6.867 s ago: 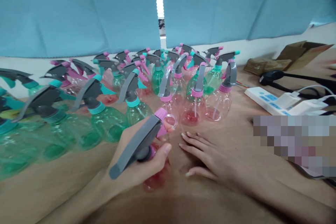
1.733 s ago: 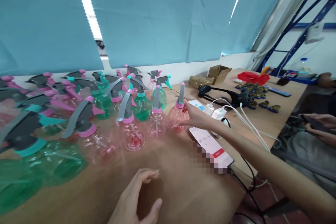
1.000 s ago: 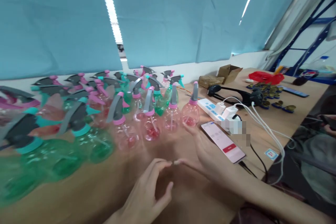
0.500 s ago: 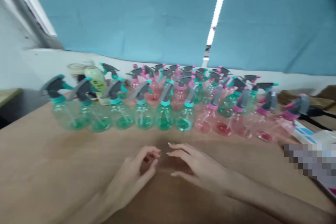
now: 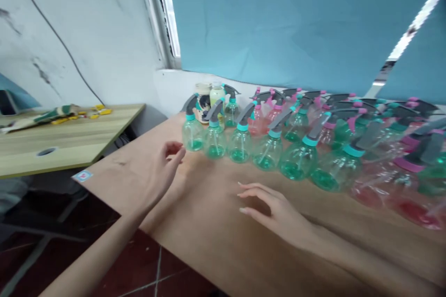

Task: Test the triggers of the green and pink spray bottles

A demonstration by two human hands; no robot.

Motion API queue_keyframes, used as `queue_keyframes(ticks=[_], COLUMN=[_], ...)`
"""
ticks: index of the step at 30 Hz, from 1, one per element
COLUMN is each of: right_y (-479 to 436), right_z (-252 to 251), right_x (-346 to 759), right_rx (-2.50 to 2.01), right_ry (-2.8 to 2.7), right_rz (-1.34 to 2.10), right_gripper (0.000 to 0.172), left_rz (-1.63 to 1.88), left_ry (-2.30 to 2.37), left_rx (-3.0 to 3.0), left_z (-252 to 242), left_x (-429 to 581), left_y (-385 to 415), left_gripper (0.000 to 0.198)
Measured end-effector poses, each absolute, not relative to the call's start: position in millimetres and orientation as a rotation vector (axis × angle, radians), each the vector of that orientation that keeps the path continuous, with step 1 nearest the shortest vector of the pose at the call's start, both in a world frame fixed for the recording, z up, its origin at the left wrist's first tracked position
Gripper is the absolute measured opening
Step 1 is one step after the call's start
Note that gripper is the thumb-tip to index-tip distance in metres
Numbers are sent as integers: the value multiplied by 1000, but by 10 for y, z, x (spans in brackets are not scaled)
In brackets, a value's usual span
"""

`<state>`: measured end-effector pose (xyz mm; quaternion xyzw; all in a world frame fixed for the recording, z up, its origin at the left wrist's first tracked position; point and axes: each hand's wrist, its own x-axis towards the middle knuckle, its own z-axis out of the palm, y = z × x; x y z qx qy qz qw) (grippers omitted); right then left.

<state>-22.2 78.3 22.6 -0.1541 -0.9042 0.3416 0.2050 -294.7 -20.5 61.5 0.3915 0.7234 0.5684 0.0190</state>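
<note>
My left hand [image 5: 162, 169] hovers over the brown table [image 5: 205, 209], just left of the leftmost green spray bottle [image 5: 193, 134], with fingers curled and thumb apart, holding nothing. Farther right, my right hand [image 5: 275, 209] is over the table in front of the green bottles, its fingers spread from the thumb and nothing between them. A front row of clear green bottles with grey trigger heads runs to the right, followed by pink bottles [image 5: 411, 195]. More green and pink bottles stand behind them. Neither hand touches a bottle.
Behind the left bottles stand a patterned cup [image 5: 203, 104] and a pale green bottle [image 5: 216, 95] near the wall. A second wooden table [image 5: 80, 141] at the left bears yellow pieces and a bag [image 5: 52, 115]. A blue curtain [image 5: 278, 28] hangs behind.
The view has swung left, so the bottles appear farther right and the second table shows. My left hand has moved away from my right hand, toward the leftmost bottle.
</note>
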Motion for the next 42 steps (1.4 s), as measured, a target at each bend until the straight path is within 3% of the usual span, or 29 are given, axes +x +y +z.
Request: queue_keyframes(ticks=[12,20,33,37,42], right_y=[656,732,868,900,889], right_z=[201,207,176,177,180], right_x=[-317,-257,11,101,235], right_rx=[-326,-416,-483,-525,-662], right_ry=[-2491,-2479,-2491,-2481,-2459], right_rz=[891,929,993,1011,1101], right_gripper=[18,16,20,33,87], left_rz=[1630,1627,1242,1148,1164], left_ry=[2494,2458,2751,2734,2452], left_rx=[1320,1416,1449,1609,1912], left_z=[781,724,819,737,687], left_x=[-3412,-3549,-2800,-2349,-1782], left_y=[502,688,-237,-355,-188], left_gripper=[59,34,45,39,34])
